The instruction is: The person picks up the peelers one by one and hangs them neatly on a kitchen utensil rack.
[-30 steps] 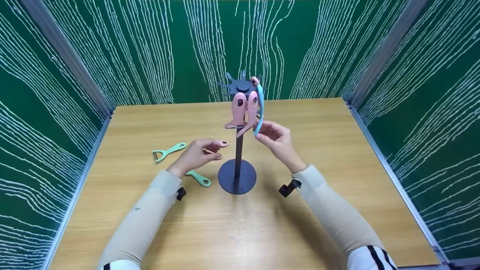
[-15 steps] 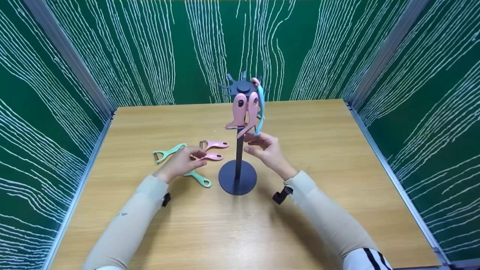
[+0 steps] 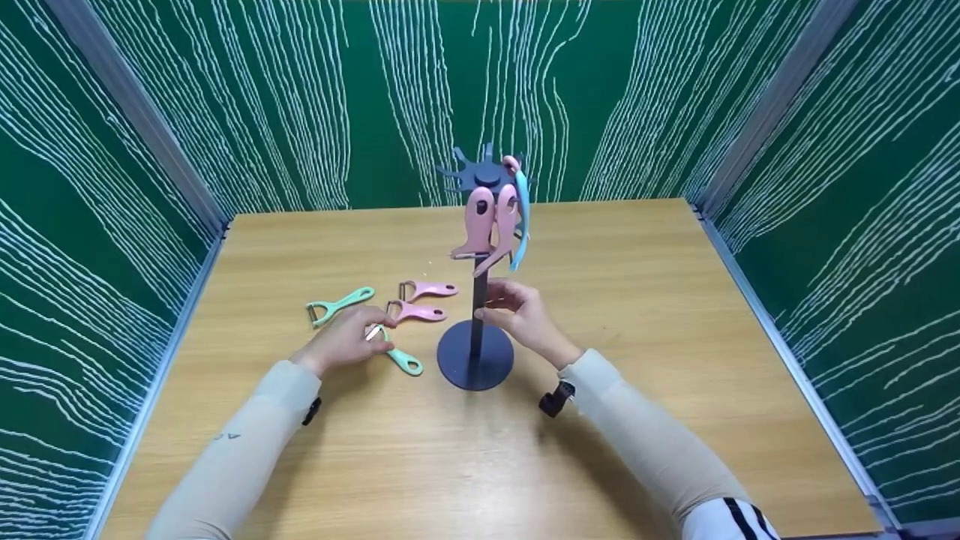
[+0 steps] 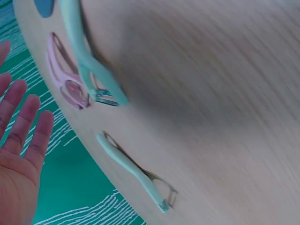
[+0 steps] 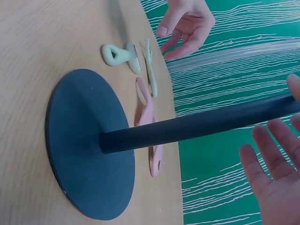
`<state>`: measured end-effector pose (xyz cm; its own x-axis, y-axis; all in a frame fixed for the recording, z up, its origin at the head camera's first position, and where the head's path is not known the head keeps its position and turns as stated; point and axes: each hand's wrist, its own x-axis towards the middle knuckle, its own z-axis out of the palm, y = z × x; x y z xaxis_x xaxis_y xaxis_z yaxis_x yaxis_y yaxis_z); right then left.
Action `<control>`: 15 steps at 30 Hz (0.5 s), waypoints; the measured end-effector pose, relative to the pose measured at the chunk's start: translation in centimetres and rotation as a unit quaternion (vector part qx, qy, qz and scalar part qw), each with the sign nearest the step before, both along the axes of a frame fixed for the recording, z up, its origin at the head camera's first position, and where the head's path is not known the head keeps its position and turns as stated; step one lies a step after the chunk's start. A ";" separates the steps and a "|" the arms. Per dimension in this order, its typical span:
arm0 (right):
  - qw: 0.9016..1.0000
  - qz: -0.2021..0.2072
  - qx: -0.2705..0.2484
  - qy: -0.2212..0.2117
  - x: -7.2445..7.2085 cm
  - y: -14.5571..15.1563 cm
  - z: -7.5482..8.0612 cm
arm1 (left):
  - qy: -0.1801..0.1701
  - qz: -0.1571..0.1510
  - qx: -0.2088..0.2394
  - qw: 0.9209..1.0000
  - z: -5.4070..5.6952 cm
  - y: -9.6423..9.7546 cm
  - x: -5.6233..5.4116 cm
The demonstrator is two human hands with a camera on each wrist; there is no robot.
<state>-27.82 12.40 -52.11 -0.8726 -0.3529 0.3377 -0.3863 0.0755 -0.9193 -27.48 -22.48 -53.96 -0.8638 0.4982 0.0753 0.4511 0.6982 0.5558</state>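
A dark rack (image 3: pixel 486 177) with a ring of hooks tops a pole on a round base (image 5: pixel 89 145). Pink peelers (image 3: pixel 478 221) and a blue peeler (image 3: pixel 523 214) hang from it. My right hand (image 3: pixel 521 315) holds the pole (image 5: pixel 197 124) between thumb and fingers, below the hanging peelers; its other fingers look straight. Over a green peeler (image 3: pixel 405 361) on the table hovers my left hand (image 3: pixel 345 337), fingers extended and nothing held. That peeler's blade end is partly hidden in the head view; the left wrist view shows the whole blade end (image 4: pixel 101 86) apart from the fingers.
Two pink peelers (image 3: pixel 420 311) lie left of the pole on the wooden table (image 3: pixel 637 465). Another green peeler (image 3: pixel 341 304) lies farther left. Green panels with white lines (image 3: pixel 285 90) enclose the table at the back and sides.
My right hand has left the blue peeler, which now hangs by itself, and moved down to the pole. My left hand has drawn back leftward from the pink peelers to the nearer green one.
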 end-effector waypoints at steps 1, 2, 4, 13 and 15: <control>1.000 -0.003 0.005 -0.003 0.0 -0.1 -0.1 | -0.002 0.000 -0.009 1.000 -0.2 -0.1 0.1; 1.000 -0.005 0.011 -0.006 0.0 -0.1 -0.2 | -0.005 -0.002 -0.017 1.000 -0.3 -0.1 0.1; 1.000 -0.009 0.020 -0.008 -0.1 -0.3 -0.3 | -0.018 -0.001 -0.033 0.999 -0.5 -0.1 0.4; 0.999 -0.018 0.031 -0.023 0.0 -0.7 -0.7 | -0.001 -0.039 -0.087 0.995 -1.5 0.1 0.3; 0.999 -0.018 0.035 -0.027 0.0 -0.7 -0.7 | 0.001 -0.044 -0.091 0.995 -1.7 0.2 0.1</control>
<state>-27.82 11.66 -52.79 -0.9015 -0.3417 0.2658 -0.3326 0.1539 -0.9304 -27.40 -22.27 -55.69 -0.8162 0.5773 -0.0218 0.5155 0.7448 0.4237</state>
